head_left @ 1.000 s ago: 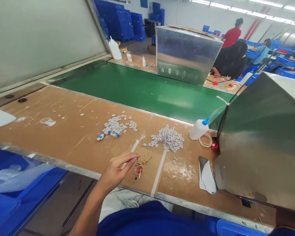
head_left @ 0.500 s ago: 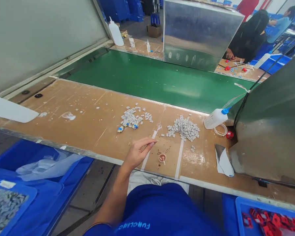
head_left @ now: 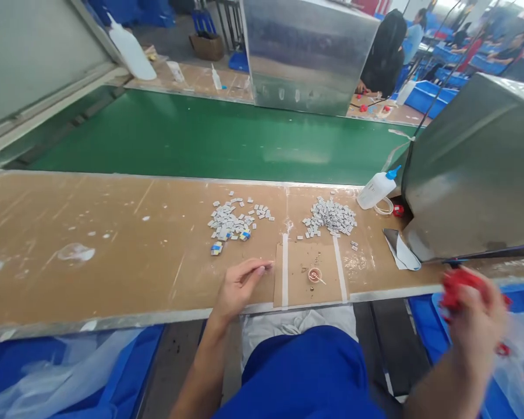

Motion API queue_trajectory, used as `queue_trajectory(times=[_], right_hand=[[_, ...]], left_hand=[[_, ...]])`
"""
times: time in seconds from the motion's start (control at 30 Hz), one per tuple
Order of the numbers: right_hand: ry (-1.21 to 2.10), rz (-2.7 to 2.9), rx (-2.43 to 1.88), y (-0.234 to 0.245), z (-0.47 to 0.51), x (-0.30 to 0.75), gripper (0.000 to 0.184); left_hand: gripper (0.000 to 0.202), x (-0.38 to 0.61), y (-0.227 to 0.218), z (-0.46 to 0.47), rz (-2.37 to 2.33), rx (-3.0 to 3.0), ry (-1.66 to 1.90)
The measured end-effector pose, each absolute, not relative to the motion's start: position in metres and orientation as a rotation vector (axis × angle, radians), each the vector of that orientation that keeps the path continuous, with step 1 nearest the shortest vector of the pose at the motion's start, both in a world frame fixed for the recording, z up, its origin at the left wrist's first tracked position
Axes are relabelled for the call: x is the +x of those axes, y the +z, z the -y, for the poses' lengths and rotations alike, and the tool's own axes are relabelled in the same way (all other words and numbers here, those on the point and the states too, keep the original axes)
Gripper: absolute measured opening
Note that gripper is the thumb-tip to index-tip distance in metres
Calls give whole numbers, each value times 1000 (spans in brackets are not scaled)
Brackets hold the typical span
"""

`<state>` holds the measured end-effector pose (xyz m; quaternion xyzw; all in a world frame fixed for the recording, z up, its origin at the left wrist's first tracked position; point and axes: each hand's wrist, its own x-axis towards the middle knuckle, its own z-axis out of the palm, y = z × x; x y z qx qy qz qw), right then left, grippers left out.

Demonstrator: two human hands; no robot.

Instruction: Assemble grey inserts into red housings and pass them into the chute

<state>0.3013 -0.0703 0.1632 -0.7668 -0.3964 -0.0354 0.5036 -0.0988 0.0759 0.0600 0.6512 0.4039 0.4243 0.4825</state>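
Left hand (head_left: 236, 288): thumb and index fingertips together beside the left edge of the cardboard sheet (head_left: 301, 294); any item between them cannot be distinguished. Right hand (head_left: 482, 317): fingers clamped on red parts (head_left: 460, 286), blurred, above the blue bin (head_left: 520, 295). The small cup (head_left: 315, 275) stands on the cardboard sheet; left gray pile (head_left: 229, 223) and right gray pile (head_left: 332, 216) lie beyond.

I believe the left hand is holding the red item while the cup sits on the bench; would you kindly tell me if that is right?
The hand is wrong: the head view shows the right hand holding the red item. The cup does sit on the bench.
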Motion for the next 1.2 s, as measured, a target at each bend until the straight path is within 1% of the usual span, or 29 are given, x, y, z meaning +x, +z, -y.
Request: queue_trajectory(times=[0.07, 0.13, 0.17, 0.27, 0.4, 0.5, 0.57, 0.63, 0.7, 0.77, 0.83, 0.9, 0.97, 1.03, 1.13, 1.2], right_hand=[[44, 1293, -1789, 154, 17, 267, 37], [222, 1729, -1675, 143, -54, 228, 33], [259, 1897, -1678, 136, -90, 208, 33], [210, 2307, -1833, 112, -170, 160, 37], [208, 2531, -1812, 80, -200, 134, 44], [256, 2632, -1733, 68, -199, 135, 56], [289, 2664, -1696, 69, -198, 141, 66], [342, 2638, -1694, 74, -198, 149, 70], [372, 2544, -1694, 83, -197, 159, 65], [383, 2422, -1637, 91, -193, 171, 56], [453, 2313, -1542, 98, -183, 182, 46], [597, 2214, -1440, 102, -169, 190, 40], [717, 2115, -1355, 103, -153, 197, 39], [775, 2034, -1295, 102, -137, 201, 37], [794, 1976, -1275, 102, -115, 207, 33], [754, 1965, -1279, 103, -103, 211, 29]], left_hand=[[30, -107, 56, -79, -1008, 1581, 1012], [33, -113, 51, -80, -1062, 1567, 987], [35, -115, 48, -80, -1096, 1566, 979], [36, -124, 39, -76, -1203, 1571, 979], [35, -132, 28, -75, -1294, 1560, 993], [33, -125, 26, -89, -1302, 1634, 984], [30, -112, 28, -107, -1296, 1690, 974], [30, -94, 32, -129, -1269, 1735, 961], [42, -73, 37, -151, -1233, 1828, 908], [55, -52, 42, -172, -1237, 1986, 781], [59, -35, 46, -188, -1264, 2121, 638], [50, -23, 49, -200, -1274, 2165, 555], [37, -17, 50, -207, -1273, 2172, 521], [28, -17, 51, -211, -1300, 2172, 516], [22, -24, 54, -206, -1376, 2159, 563], [22, -31, 57, -194, -1421, 2110, 647]])
